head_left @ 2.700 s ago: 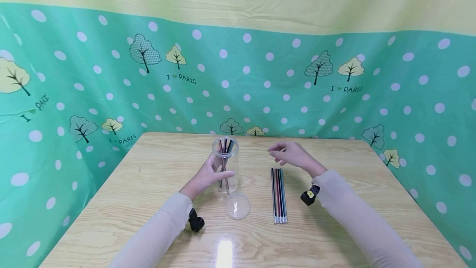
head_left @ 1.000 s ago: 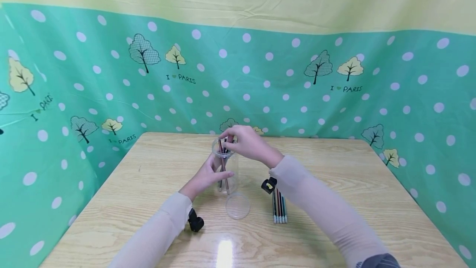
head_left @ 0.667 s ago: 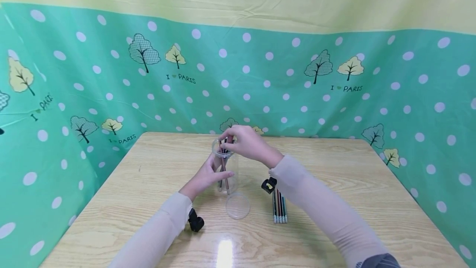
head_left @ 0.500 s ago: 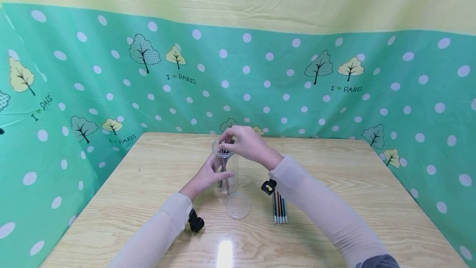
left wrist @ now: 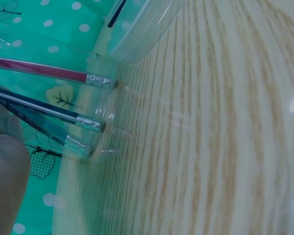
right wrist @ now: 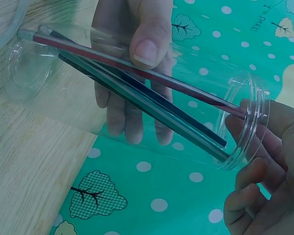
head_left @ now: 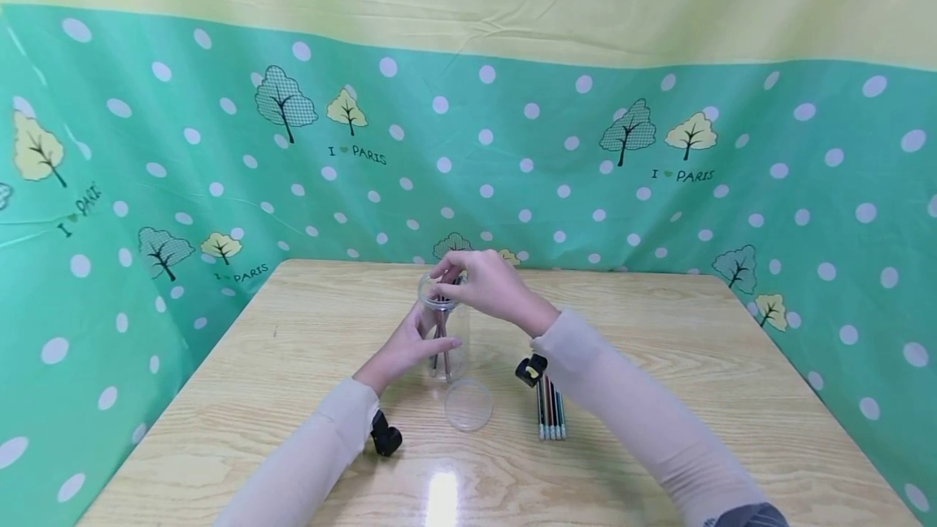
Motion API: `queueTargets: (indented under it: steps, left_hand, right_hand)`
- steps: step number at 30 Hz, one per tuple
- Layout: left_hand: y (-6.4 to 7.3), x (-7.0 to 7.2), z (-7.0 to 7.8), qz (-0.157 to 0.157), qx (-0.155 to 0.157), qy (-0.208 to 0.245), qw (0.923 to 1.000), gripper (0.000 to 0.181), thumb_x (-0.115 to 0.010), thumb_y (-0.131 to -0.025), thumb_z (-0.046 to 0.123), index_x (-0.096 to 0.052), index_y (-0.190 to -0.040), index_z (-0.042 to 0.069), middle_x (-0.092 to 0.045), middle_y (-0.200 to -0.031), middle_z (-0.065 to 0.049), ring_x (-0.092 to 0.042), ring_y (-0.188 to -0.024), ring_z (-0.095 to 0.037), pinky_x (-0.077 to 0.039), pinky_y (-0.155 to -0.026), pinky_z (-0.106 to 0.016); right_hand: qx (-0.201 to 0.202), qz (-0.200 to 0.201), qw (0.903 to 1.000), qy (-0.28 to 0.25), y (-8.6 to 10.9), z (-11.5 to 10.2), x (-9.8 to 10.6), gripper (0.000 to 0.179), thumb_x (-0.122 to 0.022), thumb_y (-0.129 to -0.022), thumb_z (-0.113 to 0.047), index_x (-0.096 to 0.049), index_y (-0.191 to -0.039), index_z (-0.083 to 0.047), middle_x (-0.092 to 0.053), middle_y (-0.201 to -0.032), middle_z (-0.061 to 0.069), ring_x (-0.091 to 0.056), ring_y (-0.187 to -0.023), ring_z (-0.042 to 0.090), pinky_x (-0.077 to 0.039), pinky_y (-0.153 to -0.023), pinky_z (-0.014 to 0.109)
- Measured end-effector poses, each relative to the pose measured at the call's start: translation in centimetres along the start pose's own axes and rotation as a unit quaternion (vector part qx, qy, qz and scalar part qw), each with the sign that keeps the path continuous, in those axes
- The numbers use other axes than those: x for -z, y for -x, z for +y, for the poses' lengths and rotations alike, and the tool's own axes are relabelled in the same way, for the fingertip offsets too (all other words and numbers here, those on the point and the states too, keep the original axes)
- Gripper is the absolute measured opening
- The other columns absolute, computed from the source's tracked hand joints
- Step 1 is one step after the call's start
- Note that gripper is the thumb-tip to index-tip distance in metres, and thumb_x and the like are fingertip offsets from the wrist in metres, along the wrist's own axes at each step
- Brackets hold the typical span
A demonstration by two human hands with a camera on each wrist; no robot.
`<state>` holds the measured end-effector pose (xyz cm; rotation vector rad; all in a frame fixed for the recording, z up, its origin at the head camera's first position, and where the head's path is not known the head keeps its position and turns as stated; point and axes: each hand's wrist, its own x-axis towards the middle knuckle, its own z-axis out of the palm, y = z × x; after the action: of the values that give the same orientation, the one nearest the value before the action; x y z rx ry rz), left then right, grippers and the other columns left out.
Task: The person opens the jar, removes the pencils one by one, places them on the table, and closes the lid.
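Observation:
My left hand (head_left: 406,348) grips a clear plastic jar (right wrist: 63,105) round its side, with the thumb across the near wall. Inside lean a red pencil (right wrist: 196,91), a green one (right wrist: 142,104) and a dark one, eraser ends down at the jar's bottom. My right hand (head_left: 489,285) is at the jar's open mouth. In the right wrist view its thumb and a finger reach inside the rim and pinch the tip end of the red pencil. The left wrist view shows the silver ferrules (left wrist: 99,81) near the base.
A clear round lid (head_left: 468,405) lies on the wooden table (head_left: 307,429) just in front of the jar. To its right several pencils (head_left: 551,413) lie side by side, partly hidden under the right forearm. A green dotted curtain (head_left: 505,185) hangs behind the table.
My right hand has moved left from above the row of pencils to the jar's mouth and stayed there, its fingers shifting slightly among the pencils. My left hand has kept its hold.

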<state>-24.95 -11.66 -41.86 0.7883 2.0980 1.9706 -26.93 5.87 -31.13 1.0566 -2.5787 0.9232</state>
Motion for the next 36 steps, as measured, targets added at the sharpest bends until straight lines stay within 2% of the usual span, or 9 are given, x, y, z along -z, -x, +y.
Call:
queueTargets:
  steps: [4,12,17,20,23,30,36]
  left_hand:
    - [0.0,0.0,-0.1,0.002,0.0,-0.004,1.0,0.085,-0.069,-0.081,0.012,-0.017,-0.143,0.038,-0.027,-0.146,0.01,-0.017,-0.134,-0.012,-0.008,-0.106,-0.053]
    - [0.0,-0.1,0.0,0.009,0.001,0.003,0.9999,0.085,-0.069,-0.081,0.008,-0.018,-0.144,0.034,-0.027,-0.146,0.008,-0.019,-0.134,-0.013,-0.012,-0.107,-0.051]
    - [-0.1,-0.1,0.0,0.015,0.005,0.001,0.9999,0.085,-0.07,-0.08,0.009,-0.018,-0.144,0.03,-0.03,-0.145,0.007,-0.021,-0.133,-0.012,-0.013,-0.107,-0.048]
    - [-0.3,0.2,-0.9,0.021,0.008,-0.005,0.9997,0.086,-0.072,-0.079,0.013,-0.019,-0.143,0.033,-0.031,-0.144,0.008,-0.022,-0.133,-0.011,-0.013,-0.107,-0.047]
    - [-0.4,0.2,-1.1,0.022,0.007,0.001,0.9997,0.085,-0.073,-0.078,0.012,-0.02,-0.143,0.031,-0.032,-0.144,0.005,-0.023,-0.133,-0.012,-0.012,-0.107,-0.047]
    - [0.1,-0.2,0.4,0.023,0.029,-0.001,0.9993,0.086,-0.073,-0.079,0.014,-0.018,-0.144,0.026,-0.034,-0.143,0.002,-0.025,-0.132,-0.013,-0.013,-0.108,-0.044]
    - [0.1,-0.1,0.3,0.031,0.046,-0.007,0.9984,0.088,-0.074,-0.078,0.015,-0.017,-0.144,0.025,-0.035,-0.143,0.0,-0.026,-0.132,-0.013,-0.014,-0.108,-0.043]
  right_hand:
    - [0.0,-0.006,1.0,-0.003,0.1,0.0,0.1,0.014,-0.068,-0.082,-0.031,-0.07,-0.094,-0.023,-0.064,-0.079,-0.019,-0.058,-0.075,0.002,-0.045,-0.06,0.021]
    - [-0.015,0.007,0.999,-0.041,0.3,0.6,1.0,0.011,-0.066,-0.084,-0.029,-0.071,-0.091,-0.023,-0.064,-0.079,-0.018,-0.051,-0.057,0.012,-0.042,-0.049,0.026]
    - [-0.027,0.013,0.997,-0.072,0.5,0.9,1.8,0.009,-0.067,-0.083,-0.028,-0.07,-0.09,-0.022,-0.064,-0.077,-0.015,-0.056,-0.06,0.017,-0.045,-0.051,0.027]
    - [-0.024,0.019,0.9966,-0.077,0.6,1.1,2.4,0.011,-0.067,-0.084,-0.028,-0.071,-0.091,-0.021,-0.064,-0.078,-0.014,-0.056,-0.064,0.014,-0.047,-0.055,0.027]
    - [-0.019,0.025,0.9958,-0.086,0.7,1.2,3.0,0.013,-0.067,-0.084,-0.028,-0.07,-0.092,-0.019,-0.064,-0.081,-0.013,-0.057,-0.068,0.011,-0.049,-0.06,0.027]
    - [-0.03,0.033,0.9907,-0.129,1.2,1.6,4.0,0.014,-0.066,-0.084,-0.032,-0.069,-0.092,-0.021,-0.066,-0.079,-0.008,-0.061,-0.069,0.016,-0.05,-0.057,0.03]
    - [-0.036,0.032,0.9876,-0.149,1.7,1.7,5.0,0.018,-0.066,-0.084,-0.034,-0.068,-0.094,-0.019,-0.066,-0.079,-0.007,-0.061,-0.07,0.013,-0.051,-0.06,0.034]
